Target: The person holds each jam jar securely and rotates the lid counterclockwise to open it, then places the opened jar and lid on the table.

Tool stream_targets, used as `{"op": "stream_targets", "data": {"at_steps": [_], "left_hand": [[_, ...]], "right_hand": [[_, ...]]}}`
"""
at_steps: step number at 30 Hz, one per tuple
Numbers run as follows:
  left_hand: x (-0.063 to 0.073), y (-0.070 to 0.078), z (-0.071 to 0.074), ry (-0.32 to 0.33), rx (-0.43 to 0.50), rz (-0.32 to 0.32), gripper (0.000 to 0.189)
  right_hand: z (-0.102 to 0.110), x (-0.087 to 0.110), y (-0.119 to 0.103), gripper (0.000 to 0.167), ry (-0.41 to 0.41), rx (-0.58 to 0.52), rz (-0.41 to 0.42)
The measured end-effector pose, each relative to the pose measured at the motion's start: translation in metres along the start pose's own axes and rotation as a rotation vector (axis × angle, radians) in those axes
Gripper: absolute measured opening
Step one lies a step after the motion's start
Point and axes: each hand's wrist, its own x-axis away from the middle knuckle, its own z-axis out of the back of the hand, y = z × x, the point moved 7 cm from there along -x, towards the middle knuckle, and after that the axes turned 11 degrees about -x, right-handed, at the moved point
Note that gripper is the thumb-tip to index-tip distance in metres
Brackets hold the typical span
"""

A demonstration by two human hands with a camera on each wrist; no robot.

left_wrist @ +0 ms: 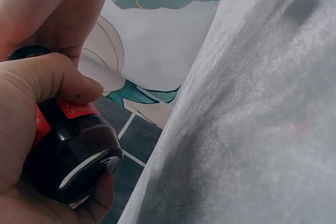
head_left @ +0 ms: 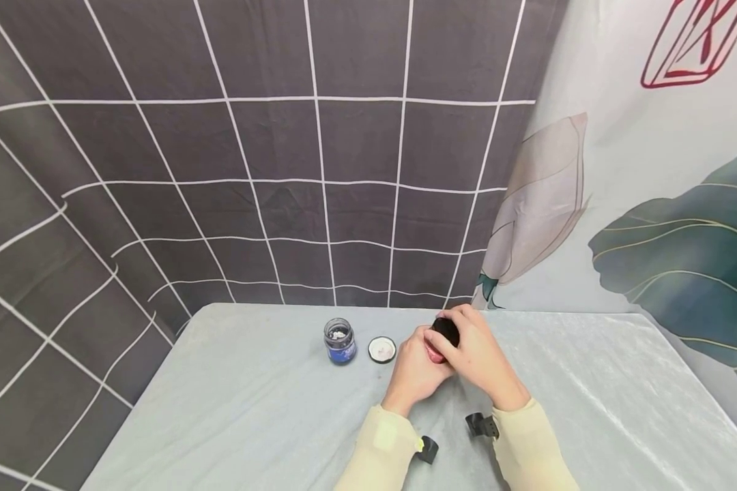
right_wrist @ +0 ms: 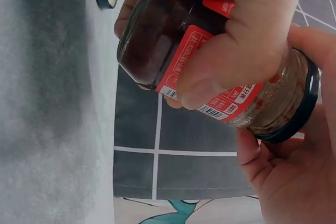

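Note:
A glass jar [right_wrist: 152, 35] with a red label and dark brown contents is gripped round its body by my left hand [head_left: 419, 368]. In the right wrist view, the thumb of that hand presses across the label. My right hand [head_left: 482, 354] holds the jar's black lid [right_wrist: 302, 106], its fingers round the edge. The lid sits on the jar, and the jar is tilted above the table. In the left wrist view, the rounded jar bottom [left_wrist: 86, 156] shows below my left thumb, while the right hand covers most of the lid.
Left of my hands, an open glass jar [head_left: 340, 349] with a blue label stands upright, something white inside. Between it and my hands lies a round lid [head_left: 382, 350], pale inside facing up. A grey cloth covers the table [head_left: 233, 395]; a dark tiled-pattern curtain [head_left: 270, 150] hangs behind.

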Motion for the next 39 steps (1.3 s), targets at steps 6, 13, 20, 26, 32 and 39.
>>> {"op": "stream_targets", "data": {"at_steps": [6,13,20,26,32,39], "left_hand": [[-0.0012,-0.0024,-0.0021,-0.013,0.007,0.021,0.052],[-0.002,-0.0036,-0.0017,-0.013,0.025,0.031,0.051],[-0.0026,-0.0034,-0.0018,-0.019,0.05,0.04,0.049],[-0.0025,-0.0042,-0.002,-0.015,0.035,0.037,0.05],[-0.0024,-0.0052,-0.0033,-0.022,0.031,0.044,0.052],[-0.0027,-0.0051,-0.0029,-0.013,0.034,0.039,0.051]], "right_hand": [[0.0017,-0.0003,-0.0011,0.038,-0.021,-0.006,0.003],[0.0031,-0.0007,-0.0048,0.038,-0.031,-0.012,0.041],[0.0036,-0.0001,-0.0051,0.04,-0.042,-0.014,0.05],[0.0026,-0.0007,-0.0061,0.041,-0.052,-0.009,0.055],[0.0022,-0.0009,-0.0053,0.042,-0.056,-0.006,0.054],[0.0023,-0.0011,-0.0051,0.041,-0.055,-0.006,0.048]]}}
